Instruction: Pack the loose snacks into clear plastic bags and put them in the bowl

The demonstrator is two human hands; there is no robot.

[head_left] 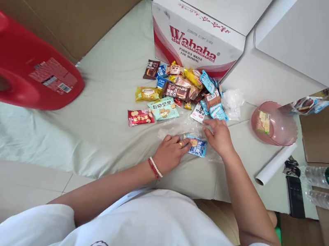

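Note:
My left hand [171, 152], with a ring and a beaded bracelet at the wrist, lies low over the cloth. Its fingers stretch onto a small blue snack packet [198, 147] and a clear plastic bag [176, 128] underneath. To the right, my right hand [219, 136] has thumb and forefinger apart, its fingertips close to a white snack packet [198, 113]; whether they touch it I cannot tell. Beyond both hands is a pile of wrapped snacks, with a brown cocoa packet [176, 92], a pale green packet [164, 108], a red packet [140, 117] and a yellow packet [148, 94].
Behind the pile stands a Wahaha water carton [196, 40]. A pink bowl [289, 132] with packets, a white roll [275, 164], a black phone [295, 196] and plastic bottles [318, 176] are at right. A large red jug [20, 63] is at left.

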